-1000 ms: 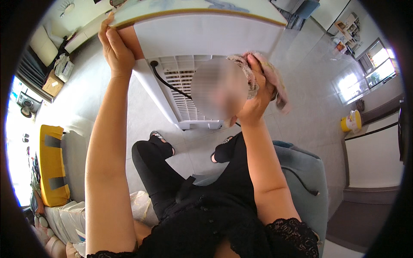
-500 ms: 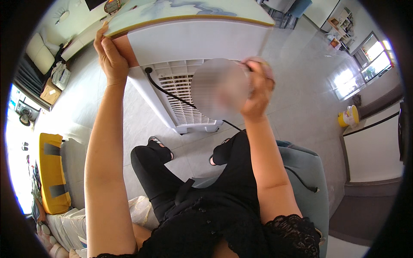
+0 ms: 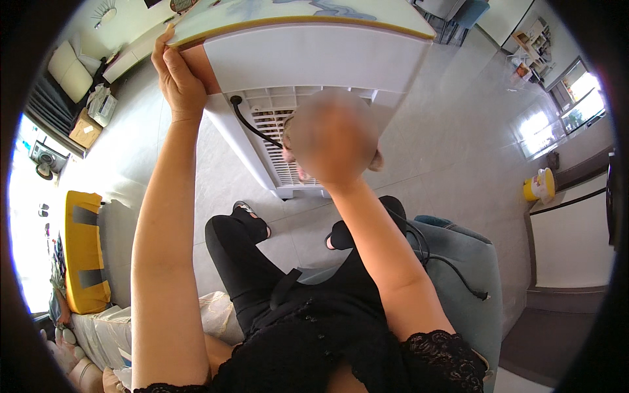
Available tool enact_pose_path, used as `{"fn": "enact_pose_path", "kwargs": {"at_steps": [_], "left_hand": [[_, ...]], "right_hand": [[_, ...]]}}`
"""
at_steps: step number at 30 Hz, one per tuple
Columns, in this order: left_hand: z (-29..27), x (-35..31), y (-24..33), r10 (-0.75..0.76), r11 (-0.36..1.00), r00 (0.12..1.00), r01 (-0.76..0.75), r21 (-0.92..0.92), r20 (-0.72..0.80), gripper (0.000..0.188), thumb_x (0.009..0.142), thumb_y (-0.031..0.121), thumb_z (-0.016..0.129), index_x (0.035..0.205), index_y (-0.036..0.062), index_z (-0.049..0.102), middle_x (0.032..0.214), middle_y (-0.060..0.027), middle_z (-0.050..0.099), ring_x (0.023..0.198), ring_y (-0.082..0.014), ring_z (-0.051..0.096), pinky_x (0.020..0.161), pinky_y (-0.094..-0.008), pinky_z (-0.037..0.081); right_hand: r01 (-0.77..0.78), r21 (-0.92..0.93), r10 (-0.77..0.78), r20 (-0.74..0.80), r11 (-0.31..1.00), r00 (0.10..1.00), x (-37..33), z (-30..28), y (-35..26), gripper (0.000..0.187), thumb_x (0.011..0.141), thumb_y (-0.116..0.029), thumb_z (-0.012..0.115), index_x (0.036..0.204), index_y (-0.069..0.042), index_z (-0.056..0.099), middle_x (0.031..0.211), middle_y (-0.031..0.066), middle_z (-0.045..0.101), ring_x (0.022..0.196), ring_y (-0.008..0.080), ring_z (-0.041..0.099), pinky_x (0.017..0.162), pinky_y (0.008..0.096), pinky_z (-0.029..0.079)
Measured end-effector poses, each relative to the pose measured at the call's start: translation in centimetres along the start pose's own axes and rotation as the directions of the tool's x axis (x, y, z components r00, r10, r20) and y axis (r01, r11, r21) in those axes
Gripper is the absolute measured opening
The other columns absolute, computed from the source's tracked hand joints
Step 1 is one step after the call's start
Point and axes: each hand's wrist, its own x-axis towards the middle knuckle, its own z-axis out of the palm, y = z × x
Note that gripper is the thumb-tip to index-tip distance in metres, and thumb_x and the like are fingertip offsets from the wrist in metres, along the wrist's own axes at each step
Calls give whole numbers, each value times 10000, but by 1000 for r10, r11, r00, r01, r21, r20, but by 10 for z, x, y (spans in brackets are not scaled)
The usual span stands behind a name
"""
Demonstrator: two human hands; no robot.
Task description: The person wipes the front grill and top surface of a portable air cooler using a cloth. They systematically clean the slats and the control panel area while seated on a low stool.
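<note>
In front of me stands a white appliance point(image 3: 314, 62) with a slatted grille point(image 3: 265, 121) low on its near side and a marble-patterned, gold-edged top point(image 3: 262, 16). My left hand point(image 3: 180, 82) grips its left corner, with fingers at the top edge beside a brown panel. Against the grille, my right hand point(image 3: 337, 141) presses a crumpled cloth point(image 3: 377, 161), pinkish and grey, whose edges stick out around it. A round blur hides most of the fingers. A black power cord point(image 3: 252, 128) leaves the grille's upper left and passes behind that hand.
The cord's loops point(image 3: 422, 245) and plug end point(image 3: 481, 295) lie over a grey-blue seat point(image 3: 462, 268) at my right. A yellow frame point(image 3: 84, 298) stands at the left. Farther off are a cardboard box point(image 3: 85, 130) and a yellow-and-white bucket point(image 3: 539, 187).
My right hand has swung left and inward from the grille's right side, carrying the cloth over its middle. Cord loops now show beside my right thigh. My left hand keeps its hold.
</note>
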Motion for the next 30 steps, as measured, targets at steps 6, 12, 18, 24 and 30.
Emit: {"fn": "enact_pose_path", "kwargs": {"at_steps": [6, 12, 18, 24, 30], "left_hand": [[6, -1, 0, 77, 995, 997, -76, 72, -1, 398, 1023, 419, 299, 1310, 200, 466, 1130, -107, 584, 1029, -211, 548, 890, -330, 445], [-1, 1, -3, 55, 998, 998, -54, 35, -15, 403, 1026, 414, 314, 1304, 172, 479, 1146, -112, 573, 1076, -225, 533, 926, -340, 427], [3, -4, 7, 29, 998, 999, -30, 47, 16, 400, 1027, 423, 292, 1308, 202, 469, 1139, -123, 602, 1034, -248, 572, 905, -351, 449], [4, -1, 4, 26, 999, 1000, -26, 29, 6, 404, 1028, 425, 287, 1306, 196, 469, 1178, -118, 589, 1079, -231, 559, 920, -339, 443], [3, 0, 3, 59, 998, 998, -58, -29, 30, 413, 1034, 424, 293, 1309, 165, 460, 1201, -79, 560, 1077, -163, 521, 934, -290, 415]], "right_hand": [[127, -418, -139, 3, 900, 990, 14, -43, -64, 379, 621, -80, 674, 966, -49, 519, 1214, 152, 559, 1030, 384, 551, 886, 453, 439], [197, -325, -191, 50, 925, 980, 14, -60, -56, 313, 662, -50, 635, 957, -43, 531, 1226, 143, 567, 1044, 368, 561, 896, 427, 442], [132, -480, -221, -133, 867, 966, 11, -73, -52, 326, 717, -78, 614, 1036, -30, 569, 1194, 160, 596, 1062, 384, 555, 892, 428, 439], [352, -178, -365, -45, 919, 930, 17, -62, -63, 339, 723, -178, 668, 1028, -57, 585, 1191, 144, 593, 1102, 350, 562, 876, 395, 445], [391, -271, -384, 81, 879, 920, 23, -14, -62, 405, 717, -256, 703, 1078, -101, 603, 1141, 64, 597, 1080, 294, 558, 881, 361, 467]]}}
